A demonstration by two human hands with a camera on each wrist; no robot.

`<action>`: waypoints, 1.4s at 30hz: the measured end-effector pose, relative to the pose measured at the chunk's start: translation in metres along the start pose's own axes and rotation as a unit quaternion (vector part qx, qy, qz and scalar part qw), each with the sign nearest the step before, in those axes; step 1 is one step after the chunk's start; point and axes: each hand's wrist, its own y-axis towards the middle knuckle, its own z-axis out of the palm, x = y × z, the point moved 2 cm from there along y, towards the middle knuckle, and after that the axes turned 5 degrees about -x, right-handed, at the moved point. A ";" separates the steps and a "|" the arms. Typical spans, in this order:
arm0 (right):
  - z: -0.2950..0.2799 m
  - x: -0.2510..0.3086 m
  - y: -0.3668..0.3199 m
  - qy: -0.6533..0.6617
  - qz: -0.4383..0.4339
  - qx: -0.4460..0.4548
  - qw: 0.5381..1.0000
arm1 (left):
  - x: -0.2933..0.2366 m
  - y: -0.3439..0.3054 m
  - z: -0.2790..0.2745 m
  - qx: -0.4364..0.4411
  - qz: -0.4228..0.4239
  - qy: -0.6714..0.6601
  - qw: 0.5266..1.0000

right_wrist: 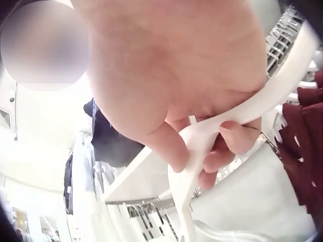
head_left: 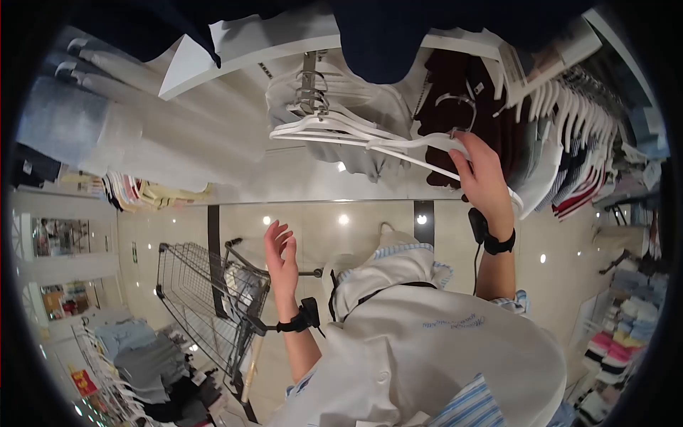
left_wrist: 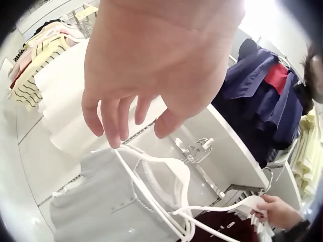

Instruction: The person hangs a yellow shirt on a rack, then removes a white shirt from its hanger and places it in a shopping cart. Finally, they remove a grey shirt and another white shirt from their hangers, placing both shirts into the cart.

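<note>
My right hand (head_left: 485, 174) grips a bare white hanger (head_left: 413, 144) near its hook, with the thumb on one side and curled fingers on the other, as the right wrist view shows of the hanger (right_wrist: 197, 146). The hanger's far arm overlaps other white hangers (head_left: 320, 122) on a short metal rail (head_left: 308, 82). Held low near my body, my left hand (head_left: 281, 262) has loosely bent fingers and nothing in it. Beyond its fingertips in the left wrist view is a light grey buttoned top (left_wrist: 96, 191) with white hangers (left_wrist: 174, 166) beside it.
Dark maroon clothes (head_left: 441, 89) hang behind my right hand, and a row of garments (head_left: 569, 153) lines the right. Overhead are a white shelf (head_left: 263, 51) and a navy garment (head_left: 380, 39). A wire shopping cart (head_left: 192, 274) stands on the floor at left.
</note>
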 end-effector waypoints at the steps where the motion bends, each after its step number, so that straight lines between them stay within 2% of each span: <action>1: 0.001 0.001 0.006 0.020 0.040 0.038 0.998 | -0.007 0.000 0.004 0.024 0.009 0.007 1.000; 4: -0.009 -0.011 0.019 -0.038 -0.047 0.010 0.998 | -0.012 -0.010 -0.006 -0.005 0.008 0.039 0.999; 7: -0.024 0.002 0.032 -0.114 -0.006 0.009 0.993 | 0.017 -0.019 -0.023 -0.068 -0.038 0.048 0.996; 8: -0.028 0.008 0.035 -0.120 -0.019 0.018 0.992 | 0.024 -0.023 -0.026 -0.082 -0.046 0.055 0.994; 10: -0.030 0.020 0.044 -0.191 -0.071 -0.020 0.979 | 0.038 -0.027 -0.030 -0.102 -0.076 0.057 0.990; 11: -0.032 0.023 0.049 -0.229 -0.136 -0.046 0.963 | 0.044 -0.029 -0.028 -0.112 -0.085 0.046 0.989; 13: -0.029 0.041 0.055 -0.276 -0.130 -0.066 0.950 | 0.051 -0.026 -0.027 -0.137 -0.080 0.015 0.987; 15: -0.011 0.042 0.064 -0.293 -0.153 -0.079 0.941 | 0.052 -0.018 -0.021 -0.145 -0.094 0.014 0.985; 17: 0.022 0.030 0.076 -0.291 -0.117 -0.050 0.948 | 0.048 -0.003 -0.018 -0.092 -0.085 0.009 0.992; 19: 0.062 0.018 0.089 -0.276 -0.185 -0.083 0.940 | 0.044 0.014 -0.024 -0.076 -0.077 -0.003 0.994; 20: 0.077 0.022 0.098 -0.227 -0.159 -0.055 0.959 | 0.043 0.024 -0.029 -0.069 -0.055 0.002 0.996; 21: 0.091 0.027 0.105 -0.179 -0.132 -0.026 0.975 | 0.042 0.030 -0.034 -0.062 -0.034 0.008 0.997; 25: 0.145 0.019 0.130 -0.166 -0.151 -0.023 0.974 | 0.047 0.053 -0.066 -0.062 -0.023 -0.014 0.998; 29: 0.187 0.001 0.154 -0.116 -0.208 -0.002 0.971 | 0.070 0.067 -0.099 -0.060 -0.033 -0.014 0.998; 31: 0.202 -0.002 0.156 -0.048 -0.121 0.040 0.991 | 0.078 0.071 -0.115 -0.071 -0.035 -0.032 0.996; 35: 0.225 -0.034 0.162 -0.056 -0.131 0.081 0.986 | 0.084 0.081 -0.140 -0.066 -0.047 -0.037 0.996; 37: 0.234 -0.038 0.160 -0.077 -0.088 0.152 0.981 | 0.090 0.085 -0.148 -0.058 -0.045 -0.031 0.997; 38: 0.238 -0.039 0.158 -0.078 -0.089 0.154 0.981 | 0.093 0.087 -0.153 -0.058 -0.047 -0.033 0.997; 40: 0.246 -0.037 0.154 0.158 0.024 0.161 0.974 | 0.096 0.090 -0.161 -0.051 -0.050 -0.027 0.997; 42: 0.245 -0.034 0.155 0.144 0.050 0.172 0.973 | 0.096 0.088 -0.166 -0.052 -0.054 -0.025 0.997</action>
